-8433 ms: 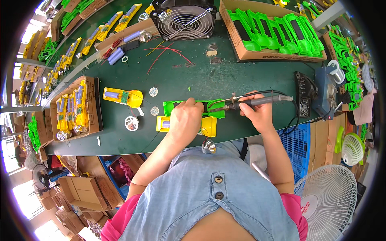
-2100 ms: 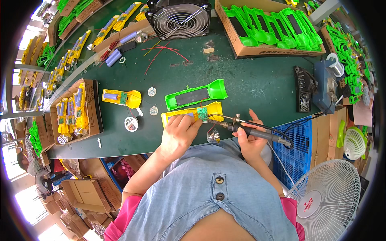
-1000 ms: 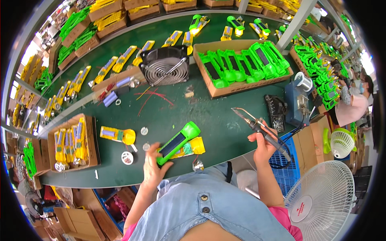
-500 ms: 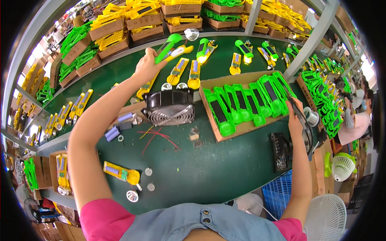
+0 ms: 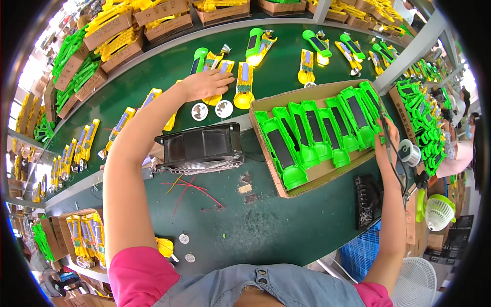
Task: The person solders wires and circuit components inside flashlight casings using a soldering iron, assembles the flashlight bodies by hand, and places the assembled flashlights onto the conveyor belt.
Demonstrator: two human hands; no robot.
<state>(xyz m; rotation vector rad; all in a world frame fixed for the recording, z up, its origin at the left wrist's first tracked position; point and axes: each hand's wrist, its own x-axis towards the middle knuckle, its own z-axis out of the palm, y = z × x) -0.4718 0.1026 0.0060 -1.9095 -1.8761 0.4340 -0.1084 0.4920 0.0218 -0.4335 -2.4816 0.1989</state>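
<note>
My left hand [image 5: 210, 85] reaches over the green belt, its fingers stretched out across a yellow lamp half [image 5: 214, 100] with a battery in it. Just beyond the fingers lies a green lamp casing [image 5: 199, 61] with a dark panel, next to another yellow half. Beside the hand, a second yellow lamp half [image 5: 244, 87] lies on the belt. My right hand [image 5: 387, 137] is closed around a soldering iron [image 5: 384, 123] with a black cable, at the right edge of a cardboard box [image 5: 284, 190]. Several green casings [image 5: 314, 130] stand in rows in that box.
A black fan [image 5: 200, 148] stands between my arms, with red wires [image 5: 192, 188] near it. A solder spool [image 5: 409, 152] and a black stand [image 5: 367, 200] are on the right. Boxes of yellow parts [image 5: 110, 30] line the far side. More green casings [image 5: 422, 128] fill a box at right.
My left hand has let go of the green casing and yellow half, which now lie on the belt, and has come lower. The view has shifted. The right hand keeps the soldering iron.
</note>
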